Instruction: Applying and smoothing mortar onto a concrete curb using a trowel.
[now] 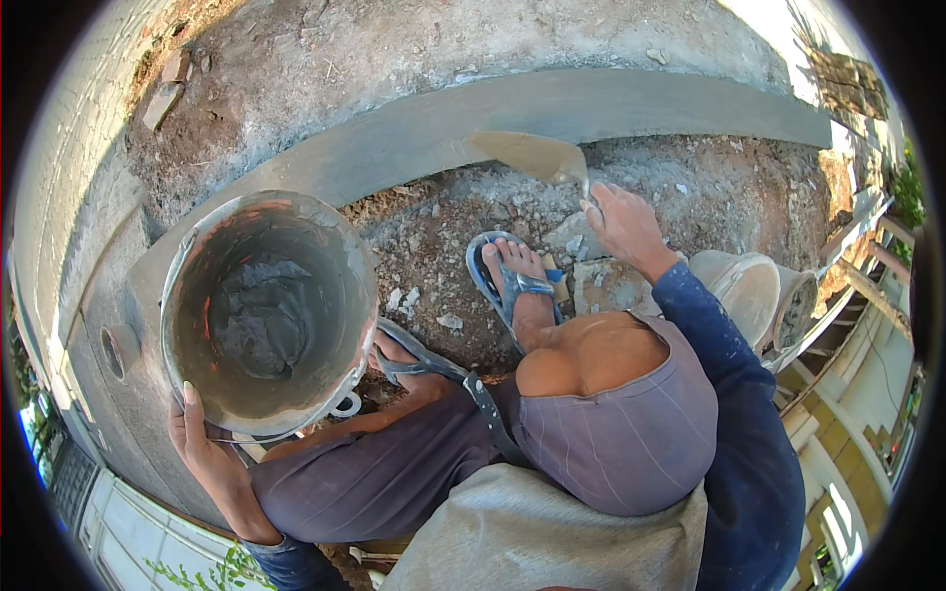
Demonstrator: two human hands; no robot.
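My right hand (629, 229) is closed around the handle of a trowel (540, 158). Its pointed blade reaches left and lies over the near edge of a smooth grey mortar band (414, 123); whether it touches, I cannot tell. At the left my left hand (202, 443) grips the near rim of a large bucket (345, 236), thumb on the lip and the other fingers partly hidden outside. The bucket is tilted toward me, and wet grey mortar (261, 320) lies at its bottom.
Between my sandalled feet (520, 271) and the band is rough soil with loose chips (448, 321). Pale buckets (744, 291) lie beyond my right forearm. A small cup-shaped container (120, 350) sits left of the mortar bucket. Broken bricks (163, 103) rest at the far left.
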